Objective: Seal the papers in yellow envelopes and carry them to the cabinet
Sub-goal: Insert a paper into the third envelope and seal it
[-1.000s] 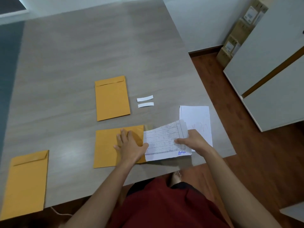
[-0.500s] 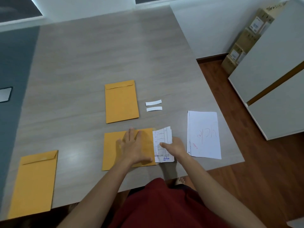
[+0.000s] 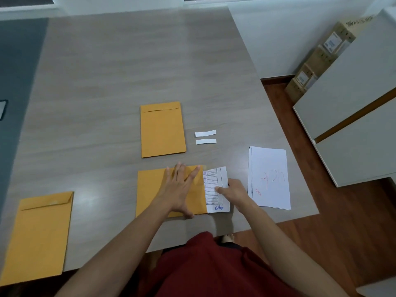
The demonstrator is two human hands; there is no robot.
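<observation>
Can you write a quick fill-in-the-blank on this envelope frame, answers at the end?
1. The left hand presses flat on a yellow ___.
2. The right hand pushes the printed papers into its ___ end.
3. ___ white strips lie beside the far envelope.
4. The loose sheet bears ___ handwriting.

Answers: envelope; right; two; red

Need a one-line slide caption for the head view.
Left hand flattens a yellow envelope while right hand pushes printed papers inside.

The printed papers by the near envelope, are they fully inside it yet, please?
No, part of the printed papers protrudes from the near envelope, gripped by the right hand.
</observation>
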